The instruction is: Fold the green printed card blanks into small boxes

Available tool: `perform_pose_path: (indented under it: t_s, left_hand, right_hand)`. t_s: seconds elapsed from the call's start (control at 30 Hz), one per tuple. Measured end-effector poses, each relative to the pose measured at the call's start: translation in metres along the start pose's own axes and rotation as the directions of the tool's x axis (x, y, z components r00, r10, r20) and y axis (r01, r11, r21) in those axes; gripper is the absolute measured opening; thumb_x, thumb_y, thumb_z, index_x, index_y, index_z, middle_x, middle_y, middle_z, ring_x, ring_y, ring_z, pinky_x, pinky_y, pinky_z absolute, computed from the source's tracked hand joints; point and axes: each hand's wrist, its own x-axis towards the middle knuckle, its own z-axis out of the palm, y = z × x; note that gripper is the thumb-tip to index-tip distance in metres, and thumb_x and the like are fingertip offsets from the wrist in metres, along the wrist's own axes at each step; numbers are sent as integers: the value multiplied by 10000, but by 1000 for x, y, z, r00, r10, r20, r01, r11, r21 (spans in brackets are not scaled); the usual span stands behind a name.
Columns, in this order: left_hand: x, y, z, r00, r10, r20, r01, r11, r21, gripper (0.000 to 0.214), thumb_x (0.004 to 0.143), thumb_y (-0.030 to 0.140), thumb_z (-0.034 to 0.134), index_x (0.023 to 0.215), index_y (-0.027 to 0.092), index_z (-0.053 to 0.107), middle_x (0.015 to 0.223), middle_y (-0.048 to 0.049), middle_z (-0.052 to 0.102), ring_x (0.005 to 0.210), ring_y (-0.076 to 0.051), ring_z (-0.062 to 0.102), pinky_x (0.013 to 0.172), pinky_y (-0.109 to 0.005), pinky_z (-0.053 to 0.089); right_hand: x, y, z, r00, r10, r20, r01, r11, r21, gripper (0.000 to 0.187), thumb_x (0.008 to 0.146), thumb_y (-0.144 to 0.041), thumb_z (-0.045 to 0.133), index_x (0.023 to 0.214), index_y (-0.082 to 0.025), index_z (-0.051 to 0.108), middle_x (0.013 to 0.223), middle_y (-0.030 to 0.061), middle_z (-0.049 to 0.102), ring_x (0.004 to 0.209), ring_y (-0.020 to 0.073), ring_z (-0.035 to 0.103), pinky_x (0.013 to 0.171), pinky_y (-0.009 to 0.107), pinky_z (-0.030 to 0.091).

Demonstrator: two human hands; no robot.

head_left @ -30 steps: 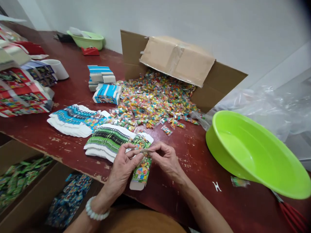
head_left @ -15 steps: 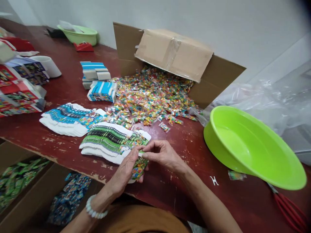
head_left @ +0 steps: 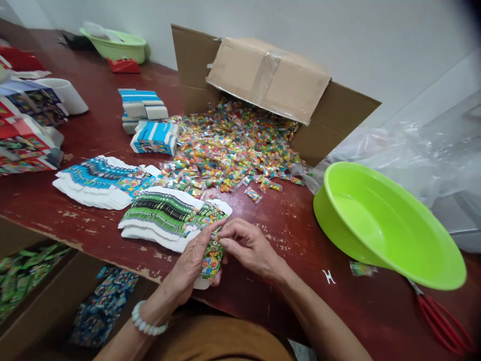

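Observation:
My left hand grips a small green printed carton near the table's front edge, fingers wrapped round its side. My right hand pinches the carton's top end with thumb and forefinger. Just left of the hands lies a fanned stack of flat green cartons, and beyond it a fanned stack of blue ones. A heap of small wrapped sweets spills from a cardboard box lying on its side behind.
A lime green basin sits to the right, with red scissors by it and clear plastic sheeting behind. Folded blue boxes and red boxes stand at left. Open cartons of filled packs sit under the table edge.
The carton has been drawn in closer between my hands and lowered; my right fingers moved from its flap to pinching its top end. The view shifted slightly.

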Motion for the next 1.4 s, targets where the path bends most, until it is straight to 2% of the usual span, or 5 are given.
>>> perform_pose_path:
  t_s: [0.13, 0.47, 0.7, 0.9, 1.4]
  left_hand:
    - [-1, -6, 5, 1000, 19, -1, -19, 998, -68, 657, 902, 617, 508, 1432, 244, 402, 702, 12, 618, 457, -134, 583, 447, -229, 460]
    - [-48, -15, -42, 935, -240, 260, 239, 970, 37, 376, 710, 406, 815, 909, 190, 582, 846, -25, 706, 757, -176, 623, 708, -274, 480]
    - [-54, 6, -88, 923, -308, 232, 96, 766, 635, 350, 728, 449, 780, 985, 226, 701, 976, -25, 689, 914, -223, 602, 787, -277, 472]
    - [-41, 15, -56, 968, -180, 175, 135, 961, 242, 662, 833, 479, 680, 1379, 226, 402, 995, -59, 689, 695, -141, 630, 665, -243, 482]
    - [-23, 7, -9, 997, -42, -60, 33, 989, -143, 545, 801, 630, 622, 1079, 163, 576, 698, -18, 658, 504, -125, 583, 498, -221, 479]
  right_hand:
    - [7, 4, -11, 993, -114, 29, 118, 954, -277, 177, 924, -325, 570, 820, -202, 643, 902, 48, 667, 864, 174, 619, 805, 312, 498]
    - [62, 59, -100, 790, 28, -613, -438, 724, -532, 187, 771, -345, 704, 856, -180, 683, 1024, 122, 623, 1063, 306, 549, 936, 431, 401]
    - [36, 39, -75, 880, 182, -439, -350, 873, -341, 239, 824, -419, 618, 862, -183, 625, 717, -5, 633, 609, 141, 568, 625, 278, 468]
    - [10, -10, -18, 999, -2, 47, 10, 986, -167, 117, 913, -272, 561, 974, -194, 623, 889, 26, 656, 800, 144, 611, 753, 294, 500]
    - [10, -16, -1, 991, 2, -134, -19, 991, -132, 133, 915, -331, 606, 962, -216, 653, 947, 28, 661, 891, 167, 612, 834, 320, 477]
